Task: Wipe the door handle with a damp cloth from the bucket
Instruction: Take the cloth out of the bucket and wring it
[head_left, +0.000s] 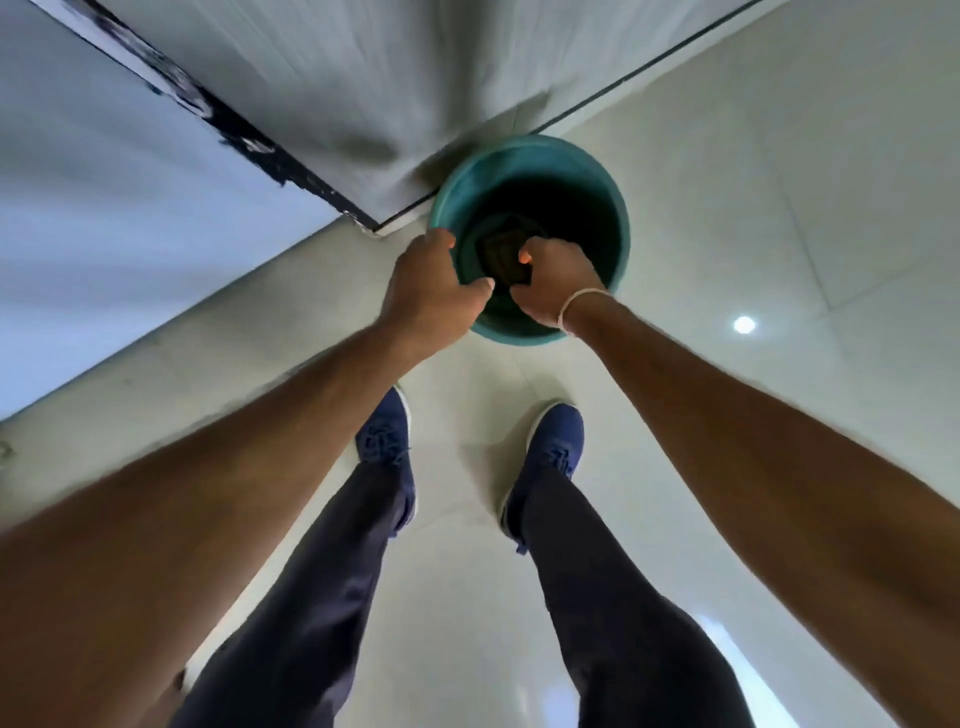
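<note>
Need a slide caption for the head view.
Both hands, left hand and right hand, reach into teal bucket at dark cloth.

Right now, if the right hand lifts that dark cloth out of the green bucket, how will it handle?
Probably floppy: the dark cloth lies crumpled in the green bucket. Likely heavier than it looks and dripping if wet, though no water shows. The right hand grips it already.

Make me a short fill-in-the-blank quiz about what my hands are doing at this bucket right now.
1. The left hand grips the ____ of the teal bucket.
2. The right hand holds a dark cloth ____ the bucket.
3. The bucket stands on the ____ floor.
4. A thin ____ circles the right wrist.

Missing words: rim; inside; tiled; band
</note>
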